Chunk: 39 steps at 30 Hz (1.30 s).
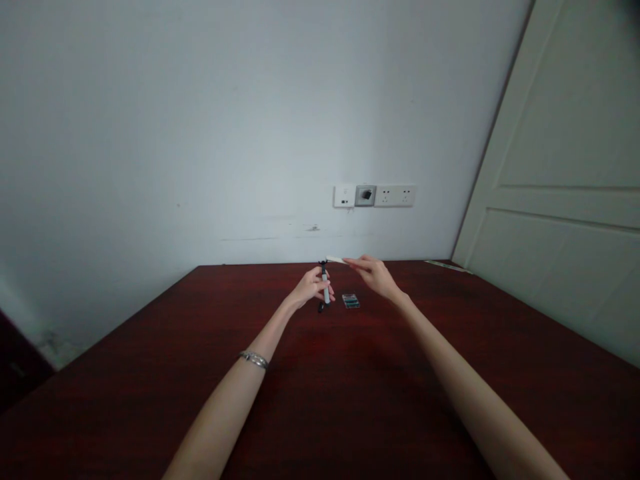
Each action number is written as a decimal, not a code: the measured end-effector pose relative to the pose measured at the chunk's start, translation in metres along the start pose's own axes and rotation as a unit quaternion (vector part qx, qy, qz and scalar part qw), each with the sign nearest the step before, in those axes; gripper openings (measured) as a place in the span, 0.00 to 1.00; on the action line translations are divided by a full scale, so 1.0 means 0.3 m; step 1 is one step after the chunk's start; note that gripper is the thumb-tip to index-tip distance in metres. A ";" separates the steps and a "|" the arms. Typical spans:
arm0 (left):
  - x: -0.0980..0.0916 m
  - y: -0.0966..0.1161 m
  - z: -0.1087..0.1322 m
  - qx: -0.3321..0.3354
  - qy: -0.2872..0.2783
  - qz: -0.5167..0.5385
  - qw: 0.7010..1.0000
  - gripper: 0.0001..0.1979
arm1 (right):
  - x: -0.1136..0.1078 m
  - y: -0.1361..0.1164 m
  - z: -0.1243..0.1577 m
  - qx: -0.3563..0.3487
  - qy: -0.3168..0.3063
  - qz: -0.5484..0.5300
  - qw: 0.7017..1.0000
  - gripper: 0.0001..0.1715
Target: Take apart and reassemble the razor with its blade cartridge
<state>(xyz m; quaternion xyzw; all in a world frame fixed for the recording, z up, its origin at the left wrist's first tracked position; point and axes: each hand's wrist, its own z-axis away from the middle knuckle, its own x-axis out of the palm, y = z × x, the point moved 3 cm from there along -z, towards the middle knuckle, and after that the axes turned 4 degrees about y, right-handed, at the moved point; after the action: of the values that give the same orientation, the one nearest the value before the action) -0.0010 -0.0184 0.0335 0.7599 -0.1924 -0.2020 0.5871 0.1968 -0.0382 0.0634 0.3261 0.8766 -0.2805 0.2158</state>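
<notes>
Left hand point(309, 289) holds grey stick point(325, 279), near-vertical in view, black end point(323, 265) topmost.

Near-upright grey handle point(327, 294), white strip point(335, 259)

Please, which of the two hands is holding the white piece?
The right hand holds the white piece; the left hand instead holds the black-topped grey stick.

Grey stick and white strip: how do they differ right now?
The stick is grey with a black top; the strip looks plain white. The stick stands nearly upright, while the strip lies close to level. The left hand holds the stick; the right hand holds the strip by one end. Both look slim from this view.
</notes>
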 end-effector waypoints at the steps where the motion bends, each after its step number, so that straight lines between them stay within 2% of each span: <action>1: -0.001 -0.002 0.000 0.000 0.002 0.001 1.000 0.14 | -0.001 -0.004 -0.001 0.003 0.003 -0.002 1.000 0.19; 7: 0.007 0.002 -0.005 -0.001 0.005 -0.008 1.000 0.13 | 0.015 -0.069 -0.018 -0.019 -0.015 -0.009 1.000 0.19; 15: -0.020 -0.015 -0.004 -0.001 0.005 -0.023 1.000 0.13 | 0.002 0.004 0.005 0.022 -0.010 0.018 1.000 0.18; 22: -0.008 -0.018 -0.008 -0.006 0.004 -0.032 0.999 0.14 | 0.009 -0.073 -0.015 -0.013 -0.025 0.054 0.998 0.19; 29: -0.025 -0.026 -0.009 0.006 0.007 -0.039 0.999 0.12 | -0.019 -0.023 0.005 0.005 -0.025 0.076 0.997 0.20; 36: -0.010 -0.022 -0.008 0.000 0.007 -0.035 0.999 0.13 | -0.008 -0.079 -0.008 -0.030 -0.022 0.080 0.996 0.21; 39: -0.011 -0.011 -0.010 0.008 0.002 -0.034 0.999 0.13 | -0.010 -0.066 -0.007 -0.031 -0.030 0.061 0.997 0.21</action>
<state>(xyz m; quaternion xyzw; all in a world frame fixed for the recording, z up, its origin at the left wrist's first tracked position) -0.0019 -0.0135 0.0313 0.7713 -0.1671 -0.2190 0.5738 0.1848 -0.0507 0.0737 0.3634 0.8567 -0.2492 0.2682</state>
